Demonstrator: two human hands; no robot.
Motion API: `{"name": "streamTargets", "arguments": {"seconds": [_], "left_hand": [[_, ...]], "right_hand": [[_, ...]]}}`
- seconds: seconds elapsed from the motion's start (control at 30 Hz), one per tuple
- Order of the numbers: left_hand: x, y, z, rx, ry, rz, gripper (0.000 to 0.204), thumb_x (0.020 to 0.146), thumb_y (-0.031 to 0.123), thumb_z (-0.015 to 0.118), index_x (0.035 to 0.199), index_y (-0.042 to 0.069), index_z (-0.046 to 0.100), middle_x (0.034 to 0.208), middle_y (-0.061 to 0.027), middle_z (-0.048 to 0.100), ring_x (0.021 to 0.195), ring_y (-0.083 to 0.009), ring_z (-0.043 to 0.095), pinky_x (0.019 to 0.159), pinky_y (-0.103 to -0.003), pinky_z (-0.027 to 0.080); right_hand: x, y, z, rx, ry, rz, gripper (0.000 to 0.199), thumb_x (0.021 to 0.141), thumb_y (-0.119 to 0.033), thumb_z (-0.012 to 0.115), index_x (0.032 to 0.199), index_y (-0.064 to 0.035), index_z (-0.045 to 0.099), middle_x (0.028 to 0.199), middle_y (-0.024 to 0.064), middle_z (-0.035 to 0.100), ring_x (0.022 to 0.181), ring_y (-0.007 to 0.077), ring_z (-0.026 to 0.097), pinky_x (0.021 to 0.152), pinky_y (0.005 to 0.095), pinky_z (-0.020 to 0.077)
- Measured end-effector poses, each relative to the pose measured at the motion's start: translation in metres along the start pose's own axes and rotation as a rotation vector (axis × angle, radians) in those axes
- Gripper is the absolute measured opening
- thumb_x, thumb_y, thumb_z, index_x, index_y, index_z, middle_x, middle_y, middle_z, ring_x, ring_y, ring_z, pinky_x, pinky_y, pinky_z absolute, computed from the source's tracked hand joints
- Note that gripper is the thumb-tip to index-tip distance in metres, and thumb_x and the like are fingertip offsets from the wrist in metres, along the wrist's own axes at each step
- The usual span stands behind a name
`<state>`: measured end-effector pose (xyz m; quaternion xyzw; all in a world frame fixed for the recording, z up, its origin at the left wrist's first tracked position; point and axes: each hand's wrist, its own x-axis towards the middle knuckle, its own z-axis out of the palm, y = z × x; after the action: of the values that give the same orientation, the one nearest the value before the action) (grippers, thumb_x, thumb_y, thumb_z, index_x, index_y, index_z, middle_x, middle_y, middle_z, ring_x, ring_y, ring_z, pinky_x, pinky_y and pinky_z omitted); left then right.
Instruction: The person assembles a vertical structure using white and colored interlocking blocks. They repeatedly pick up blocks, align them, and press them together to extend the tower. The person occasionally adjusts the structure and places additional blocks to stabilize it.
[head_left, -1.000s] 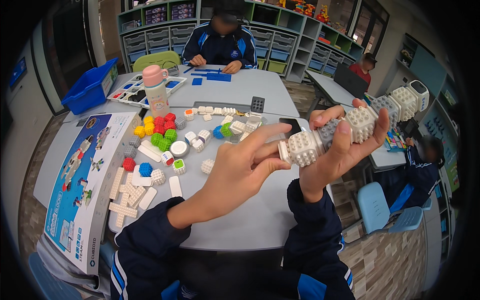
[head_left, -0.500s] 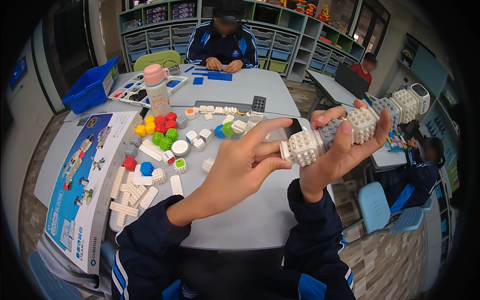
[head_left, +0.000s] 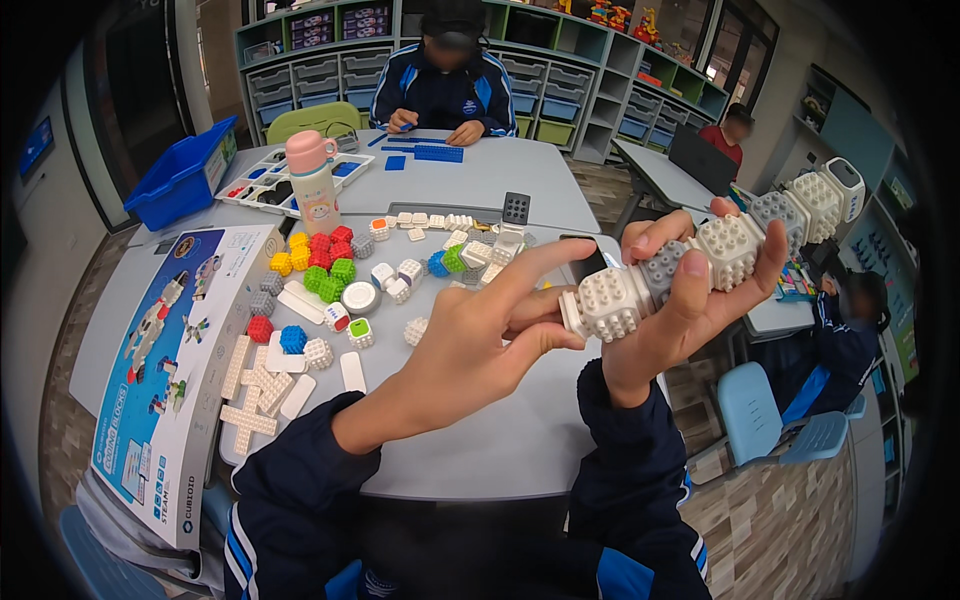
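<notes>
A long chain of white and grey studded toy blocks (head_left: 612, 303) is raised above the right side of the table, slanting up to the right. My right hand (head_left: 665, 335) is closed around its middle, palm up, fingers curled over the blocks. At the chain's lower left end, my left hand (head_left: 475, 345) pinches a thin white end piece between thumb and fingers, its index finger stretched out above. On the far right end sits a white block with a dark face (head_left: 850, 180). Part of the chain is hidden behind my right fingers.
Loose coloured blocks (head_left: 330, 265), white plates (head_left: 262, 385) and a pink-capped bottle (head_left: 315, 185) stand on the table (head_left: 470, 440). A kit box (head_left: 165, 360) lies left, near a blue bin (head_left: 185, 175). Across sits a person (head_left: 445, 85) with blue pieces; a blue chair (head_left: 755, 415) stands right.
My hands and the block chain have barely shifted, the near end dipping slightly. Across the table, the other person's one hand has risen from the blue pieces and moved apart from the other.
</notes>
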<state>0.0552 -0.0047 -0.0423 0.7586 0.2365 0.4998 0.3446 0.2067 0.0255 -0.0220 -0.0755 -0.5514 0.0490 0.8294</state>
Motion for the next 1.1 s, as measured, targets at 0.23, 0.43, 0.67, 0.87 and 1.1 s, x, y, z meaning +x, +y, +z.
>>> {"name": "streamTargets", "arguments": {"seconds": [0.23,0.43,0.67,0.87,1.1], "left_hand": [[-0.002,-0.001,0.002,0.017,0.007,0.053,0.060,0.088,-0.006,0.069,0.143,0.002,0.047,0.107,-0.0176,0.075,0.101,-0.0148,0.071,0.084,-0.026,0.057],[-0.001,-0.004,0.000,0.077,-0.002,0.085,0.052,0.087,-0.003,0.071,0.137,0.001,0.054,0.103,-0.0164,0.076,0.096,-0.0173,0.074,0.083,-0.026,0.058],[0.001,-0.002,-0.004,0.198,0.014,0.244,0.048,0.085,0.001,0.074,0.130,-0.001,0.060,0.101,-0.0131,0.075,0.090,-0.0211,0.076,0.079,-0.027,0.058],[-0.019,-0.005,-0.010,0.260,0.049,0.212,0.051,0.079,0.005,0.080,0.127,-0.001,0.063,0.104,-0.0123,0.074,0.089,-0.0214,0.075,0.078,-0.029,0.058],[-0.105,-0.036,-0.026,0.391,0.106,-0.274,0.061,0.072,0.018,0.087,0.125,0.000,0.062,0.111,-0.0127,0.069,0.098,-0.0233,0.067,0.085,-0.034,0.055]], "right_hand": [[-0.001,0.000,0.001,0.138,-0.026,0.040,0.067,0.092,-0.009,0.051,0.152,-0.0148,0.023,0.132,0.0222,0.039,0.069,0.0190,0.054,0.057,0.0342,0.0473],[-0.002,0.000,0.000,0.192,0.012,0.225,0.070,0.093,-0.004,0.048,0.154,-0.0100,0.014,0.133,0.0193,0.041,0.073,0.0193,0.060,0.067,0.0366,0.0526],[-0.006,-0.009,0.006,0.241,0.052,0.317,0.069,0.094,-0.004,0.047,0.155,-0.0130,0.016,0.133,0.0175,0.040,0.074,0.0188,0.057,0.066,0.0379,0.0516],[-0.017,-0.008,0.008,0.307,-0.021,0.334,0.070,0.094,-0.005,0.053,0.154,-0.0102,0.016,0.133,0.0193,0.040,0.074,0.0182,0.059,0.067,0.0356,0.0521],[-0.059,0.003,0.012,0.223,-0.311,0.112,0.064,0.092,-0.001,0.057,0.146,-0.0059,0.022,0.132,0.0243,0.042,0.073,0.0186,0.064,0.073,0.0315,0.0517]]}}
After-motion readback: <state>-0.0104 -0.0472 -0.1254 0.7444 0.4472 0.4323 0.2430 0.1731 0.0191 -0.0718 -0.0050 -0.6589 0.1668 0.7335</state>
